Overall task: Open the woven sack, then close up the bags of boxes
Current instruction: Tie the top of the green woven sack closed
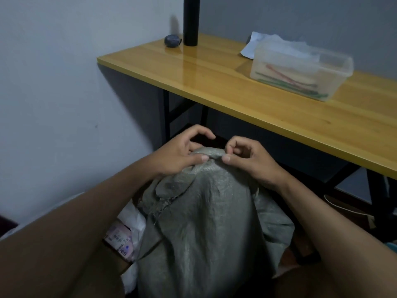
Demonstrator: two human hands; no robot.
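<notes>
Woven sack (199, 222), centre frame — soft, limp, likely light; left hand (178, 155) and right hand (247, 158) pinch its bunched top — the sensible place to hold.

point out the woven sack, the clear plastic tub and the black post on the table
woven sack (199, 211): head view, on its grey front face below the bunched top
clear plastic tub (300, 75): head view, on its near side wall
black post (191, 20): head view, on its shaft above the tabletop
</notes>
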